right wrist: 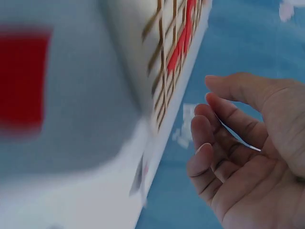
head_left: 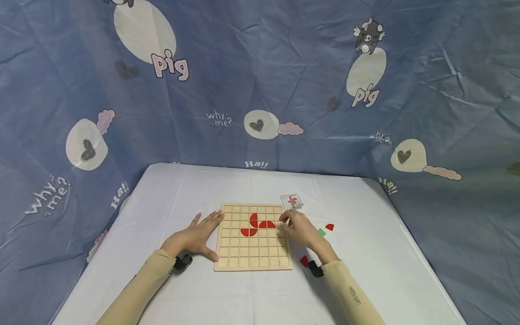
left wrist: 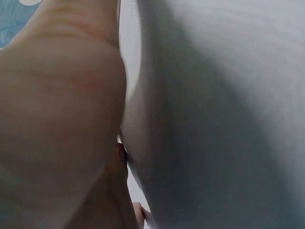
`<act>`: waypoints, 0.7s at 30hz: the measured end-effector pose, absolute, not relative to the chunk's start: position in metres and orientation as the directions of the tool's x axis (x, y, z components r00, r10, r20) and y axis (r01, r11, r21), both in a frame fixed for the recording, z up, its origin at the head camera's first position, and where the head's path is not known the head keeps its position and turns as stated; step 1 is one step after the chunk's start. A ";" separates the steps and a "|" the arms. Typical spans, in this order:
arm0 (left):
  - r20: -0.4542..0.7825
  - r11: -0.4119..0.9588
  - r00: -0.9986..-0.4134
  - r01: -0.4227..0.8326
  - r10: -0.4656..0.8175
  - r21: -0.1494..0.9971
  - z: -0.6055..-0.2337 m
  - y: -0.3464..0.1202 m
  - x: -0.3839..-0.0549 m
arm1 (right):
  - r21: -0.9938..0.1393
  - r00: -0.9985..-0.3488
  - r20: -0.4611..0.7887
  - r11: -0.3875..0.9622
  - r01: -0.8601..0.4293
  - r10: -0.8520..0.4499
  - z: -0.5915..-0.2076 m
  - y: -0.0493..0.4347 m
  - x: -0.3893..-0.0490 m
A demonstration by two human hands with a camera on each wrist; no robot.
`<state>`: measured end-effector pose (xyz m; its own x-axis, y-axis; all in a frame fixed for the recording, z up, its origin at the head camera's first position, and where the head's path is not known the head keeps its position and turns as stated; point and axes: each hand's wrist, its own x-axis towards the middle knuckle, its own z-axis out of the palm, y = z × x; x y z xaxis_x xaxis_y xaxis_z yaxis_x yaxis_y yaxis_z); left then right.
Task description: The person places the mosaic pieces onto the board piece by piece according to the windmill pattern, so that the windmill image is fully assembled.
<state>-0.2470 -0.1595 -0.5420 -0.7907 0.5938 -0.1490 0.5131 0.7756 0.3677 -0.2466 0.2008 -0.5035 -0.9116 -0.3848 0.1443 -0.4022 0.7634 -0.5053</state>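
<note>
A square wooden grid board (head_left: pixel 253 257) lies on the white table, with several red quarter-round pieces (head_left: pixel 249 232) set in its upper cells. Spread wide, my left hand (head_left: pixel 200 234) rests at the board's left edge, fingertips at the upper corner and thumb lower down. My right hand (head_left: pixel 298 228) hovers over the board's right edge, beside the row of red pieces. In the right wrist view its fingers (right wrist: pixel 202 124) bend loosely, thumb and index tips apart, and nothing shows between them. The left wrist view holds mostly palm and tablecloth.
A small pattern card (head_left: pixel 292 201) printed with a red figure on a grid lies past the board's upper right corner. Right of the board are a red piece (head_left: pixel 329 227), a green piece (head_left: pixel 322 232) and another red piece (head_left: pixel 304 261) near the right wrist. Blue printed cloth (head_left: pixel 260 81) hangs behind.
</note>
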 end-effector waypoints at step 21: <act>-0.131 0.760 -0.787 0.517 0.603 0.394 -0.544 -0.161 -0.247 | -0.525 -0.982 0.130 0.830 -0.188 -0.140 -0.496 0.327 -0.247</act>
<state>-0.2471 -0.1612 -0.5436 -0.7870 0.6028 -0.1314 0.5166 0.7602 0.3940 -0.2473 0.3271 -0.4963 -0.9816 -0.1398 0.1297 -0.1876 0.8301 -0.5250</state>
